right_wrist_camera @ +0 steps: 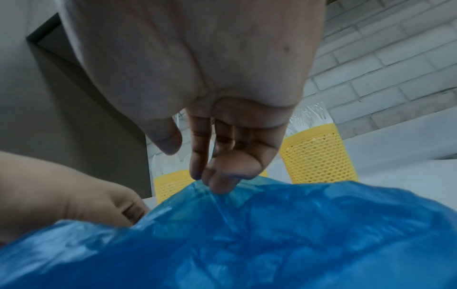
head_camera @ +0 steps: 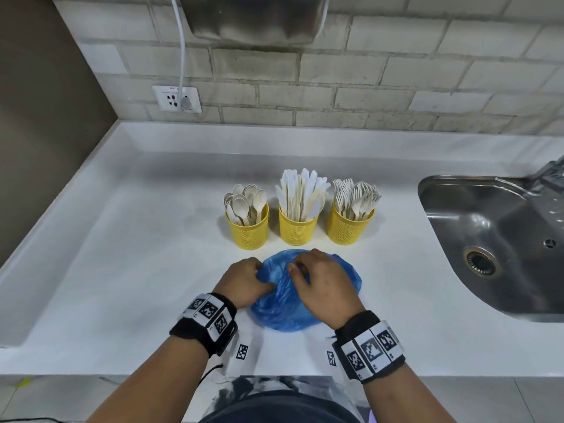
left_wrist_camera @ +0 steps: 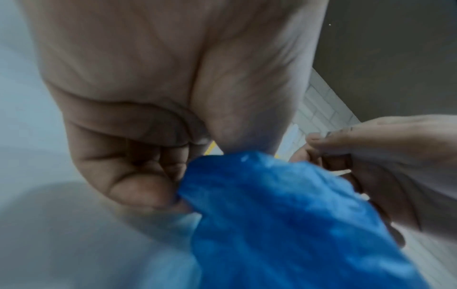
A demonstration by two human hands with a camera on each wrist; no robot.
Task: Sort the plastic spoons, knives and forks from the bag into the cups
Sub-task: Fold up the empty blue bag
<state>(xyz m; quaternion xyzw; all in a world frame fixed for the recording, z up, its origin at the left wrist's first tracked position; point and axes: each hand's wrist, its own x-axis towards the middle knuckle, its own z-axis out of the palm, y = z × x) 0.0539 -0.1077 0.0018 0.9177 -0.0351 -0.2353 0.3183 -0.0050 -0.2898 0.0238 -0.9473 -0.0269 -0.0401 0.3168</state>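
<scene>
A crumpled blue thin-plastic bag (head_camera: 300, 296) lay on a white bench (head_camera: 128, 254), near the front edge, directly before the person. The left hand (head_camera: 245, 282) gripped the bag's edge at 9 o'clock, its fingers (left_wrist_camera: 138, 187) curled tightly and bunching the film against the thumb. The right hand (head_camera: 325, 285) rested across the top of the bag towards 2 o'clock, its fingers (right_wrist_camera: 220, 176) narrowed to a pinch on a fold of the blue film. Both wrists wore black bands carrying black-and-white square markers.

At 12 o'clock from the bag, just beyond it, three yellow perforated plastic cups stood upright in a row, close together but not touching. The left yellow mesh cup (head_camera: 247, 232) held pale plastic spoons (head_camera: 245, 198), bowls upward. The middle yellow mesh cup (head_camera: 297, 228) held white plastic knives (head_camera: 302, 190), fanned out. The right yellow mesh cup (head_camera: 348, 228) held pale plastic forks (head_camera: 355, 195), tines upward.

At 3 o'clock, well apart, a stainless-steel sink (head_camera: 500, 239) was set into the bench. At 11 o'clock, on the grey brick wall, a white wall socket (head_camera: 177, 99) had a white cable plugged in
</scene>
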